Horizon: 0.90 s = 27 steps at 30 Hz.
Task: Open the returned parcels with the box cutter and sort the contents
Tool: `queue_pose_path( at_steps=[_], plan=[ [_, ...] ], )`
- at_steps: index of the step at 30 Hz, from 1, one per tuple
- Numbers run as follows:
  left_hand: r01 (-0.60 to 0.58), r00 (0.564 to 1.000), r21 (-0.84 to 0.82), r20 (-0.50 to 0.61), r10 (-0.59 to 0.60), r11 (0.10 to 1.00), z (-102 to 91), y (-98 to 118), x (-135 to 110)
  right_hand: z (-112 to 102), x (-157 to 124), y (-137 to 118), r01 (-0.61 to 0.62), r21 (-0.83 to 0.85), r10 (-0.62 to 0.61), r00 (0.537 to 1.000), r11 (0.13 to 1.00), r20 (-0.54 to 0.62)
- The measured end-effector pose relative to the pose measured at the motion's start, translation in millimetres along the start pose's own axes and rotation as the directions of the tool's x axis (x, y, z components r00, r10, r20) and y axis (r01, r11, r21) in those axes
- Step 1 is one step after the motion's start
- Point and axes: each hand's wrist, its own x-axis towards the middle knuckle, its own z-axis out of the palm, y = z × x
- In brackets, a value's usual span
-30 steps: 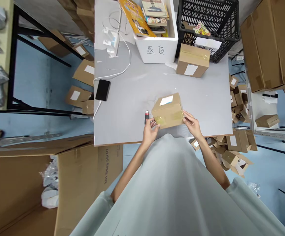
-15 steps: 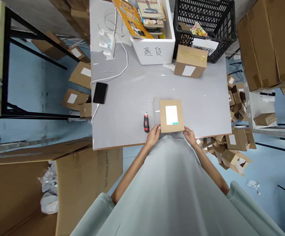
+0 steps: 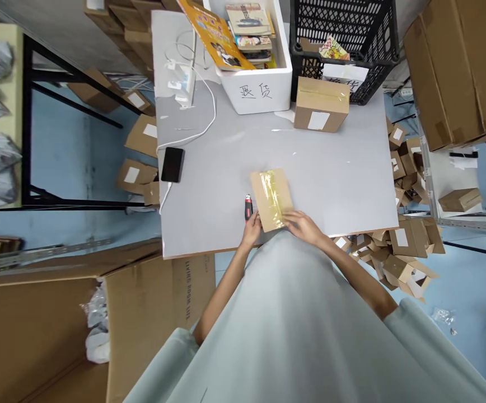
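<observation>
A small cardboard box (image 3: 284, 187) is tilted in front of me at the table's near side. A strip of shiny yellowish tape (image 3: 271, 196) runs down its upper face. My left hand (image 3: 252, 228) grips the box's lower left corner between thumb and fingers. At the lower right edge my right hand (image 3: 304, 226) holds the box, its fingertips over the end of the tape. A red and black box cutter (image 3: 248, 207) lies on the table just left of the box, close to my left fingers.
A grey table (image 3: 209, 218) carries a black phone (image 3: 172, 164) on a cable, a power strip (image 3: 187, 89), a white bin of books (image 3: 263, 101), a black crate (image 3: 364, 61) and a taped carton (image 3: 322, 103). A large open carton (image 3: 150, 313) stands lower left.
The box has been turned over: its white label faced up before, now a taped face shows. It has shifted left and tilted. My right hand has moved left onto the tape end.
</observation>
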Motion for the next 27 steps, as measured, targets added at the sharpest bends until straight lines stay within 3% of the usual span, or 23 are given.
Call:
queue_pose_path(
  at_steps=[3, 6, 9, 12, 15, 19, 23, 27],
  plan=[
    [0.202, 0.979, -0.053, 0.055, -0.199, 0.978, -15.6, 4.3, -10.6, -16.2, 53.9, 8.5, -0.006, -0.075, 0.001, 0.998, 0.997, -0.067],
    [0.303, 0.946, -0.097, 0.148, -0.287, 0.948, -21.9, 8.8, -25.8, -27.7, 120.5, 18.2, -0.018, -0.133, 0.006, 0.996, 0.991, -0.090],
    [0.328, 0.936, -0.150, 0.189, -0.298, 0.933, -15.9, 11.1, -41.0, -29.6, 174.4, 23.5, -0.031, -0.144, 0.025, 0.999, 0.989, -0.039],
    [0.278, 0.958, -0.245, 0.139, -0.251, 0.929, -7.6, 11.2, -51.9, -29.5, 194.7, 23.3, -0.050, -0.189, 0.063, 0.996, 0.981, 0.063],
    [0.208, 0.978, -0.272, 0.058, -0.200, 0.939, -5.5, 9.5, -53.4, -37.2, 175.2, 24.4, -0.100, -0.237, 0.111, 0.993, 0.966, 0.036],
    [0.140, 0.988, -0.164, -0.048, -0.150, 0.976, -7.6, 7.8, -35.6, -57.0, 101.6, 36.8, -0.183, -0.197, 0.156, 0.977, 0.963, -0.147],
    [0.050, 0.980, -0.016, -0.191, -0.052, 0.999, -2.4, 16.0, -4.6, -59.9, 13.0, 50.6, -0.382, -0.103, 0.337, 0.891, 0.918, -0.305],
    [-0.105, 0.979, 0.028, -0.173, 0.109, 0.994, 9.3, 33.7, 22.8, -39.1, -44.8, 52.0, -0.482, 0.047, 0.467, 0.814, 0.875, -0.345]
  ],
)
